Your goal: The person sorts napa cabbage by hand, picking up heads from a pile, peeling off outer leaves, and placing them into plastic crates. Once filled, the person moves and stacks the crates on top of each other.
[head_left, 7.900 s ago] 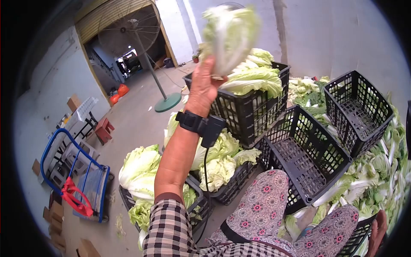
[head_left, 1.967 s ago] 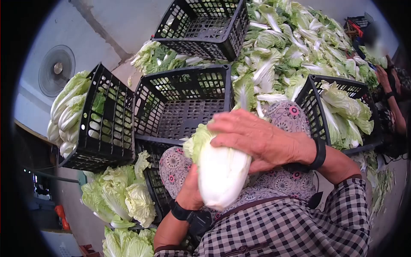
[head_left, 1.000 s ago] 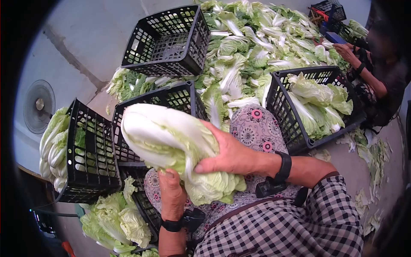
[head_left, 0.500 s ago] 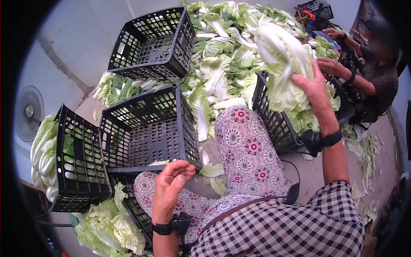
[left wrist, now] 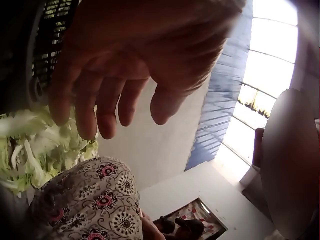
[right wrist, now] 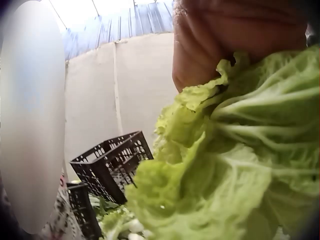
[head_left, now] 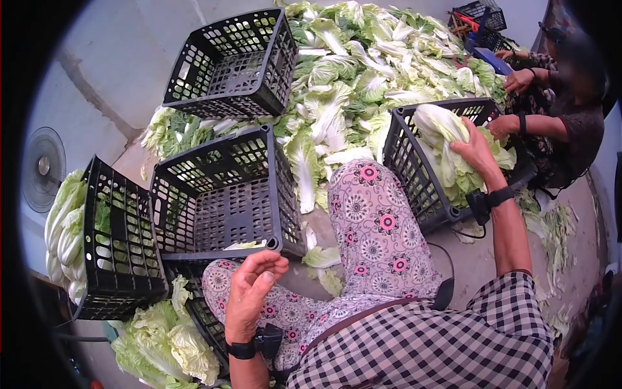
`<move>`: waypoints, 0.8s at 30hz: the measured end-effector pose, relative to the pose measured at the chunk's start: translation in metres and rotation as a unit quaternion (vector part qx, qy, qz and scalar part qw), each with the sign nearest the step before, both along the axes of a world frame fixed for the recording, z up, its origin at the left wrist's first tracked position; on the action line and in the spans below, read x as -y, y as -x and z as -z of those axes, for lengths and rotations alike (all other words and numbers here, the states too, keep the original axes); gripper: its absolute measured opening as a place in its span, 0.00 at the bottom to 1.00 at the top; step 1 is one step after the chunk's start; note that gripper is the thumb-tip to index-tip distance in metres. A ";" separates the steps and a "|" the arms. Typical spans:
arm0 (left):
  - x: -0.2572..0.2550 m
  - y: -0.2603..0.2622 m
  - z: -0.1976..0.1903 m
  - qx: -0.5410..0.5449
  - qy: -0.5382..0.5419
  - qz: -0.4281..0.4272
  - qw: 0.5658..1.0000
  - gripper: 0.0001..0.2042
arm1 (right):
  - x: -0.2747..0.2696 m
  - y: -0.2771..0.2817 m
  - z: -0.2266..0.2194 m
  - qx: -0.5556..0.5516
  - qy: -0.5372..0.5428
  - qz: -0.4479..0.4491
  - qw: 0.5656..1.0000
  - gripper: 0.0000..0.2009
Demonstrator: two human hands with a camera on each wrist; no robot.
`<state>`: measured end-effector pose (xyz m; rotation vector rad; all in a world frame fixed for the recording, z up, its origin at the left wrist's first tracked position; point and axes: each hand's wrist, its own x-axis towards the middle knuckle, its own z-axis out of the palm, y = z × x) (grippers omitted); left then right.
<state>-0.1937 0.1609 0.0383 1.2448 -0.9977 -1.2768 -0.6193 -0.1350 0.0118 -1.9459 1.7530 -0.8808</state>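
Your right hand grips a napa cabbage near the left edge of a plastic crate — your left hand is loosely curled.

Directly beneath the right hand, a leafy cabbage is held in contact with the palm, the fingers being hidden by its ruffled green leaves. Below and left of the hand, beyond the cabbage, a black slatted crate is seen tilted, with a second crate partly shown under it. Loose leaves are strewn beside them. Behind the hand, a pale wall is topped by blue corrugated sheeting.
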 end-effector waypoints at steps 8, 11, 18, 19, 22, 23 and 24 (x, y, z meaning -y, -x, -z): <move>-0.007 -0.011 0.012 -0.014 -0.006 -0.026 1.000 0.22 | -0.002 0.059 0.001 -0.083 0.024 0.136 0.987 0.35; -0.006 -0.010 0.013 -0.020 -0.008 -0.024 0.999 0.21 | -0.008 0.066 -0.001 -0.078 0.030 0.168 0.982 0.34; -0.009 -0.012 0.013 -0.015 -0.013 -0.034 0.999 0.21 | -0.001 0.068 -0.003 -0.046 0.124 0.206 0.970 0.34; -0.010 -0.013 0.012 -0.014 -0.012 -0.037 0.999 0.21 | -0.001 0.063 -0.006 -0.052 0.134 0.204 0.968 0.34; -0.010 -0.016 0.013 -0.013 -0.013 -0.041 0.999 0.21 | 0.008 0.056 0.000 -0.019 0.192 0.104 0.976 0.34; -0.010 -0.017 0.013 -0.013 -0.014 -0.041 0.999 0.21 | 0.006 0.047 -0.003 -0.054 0.178 0.085 0.979 0.34; -0.009 -0.016 0.013 -0.010 -0.016 -0.040 0.999 0.21 | 0.007 0.040 -0.001 -0.091 0.155 0.072 0.981 0.34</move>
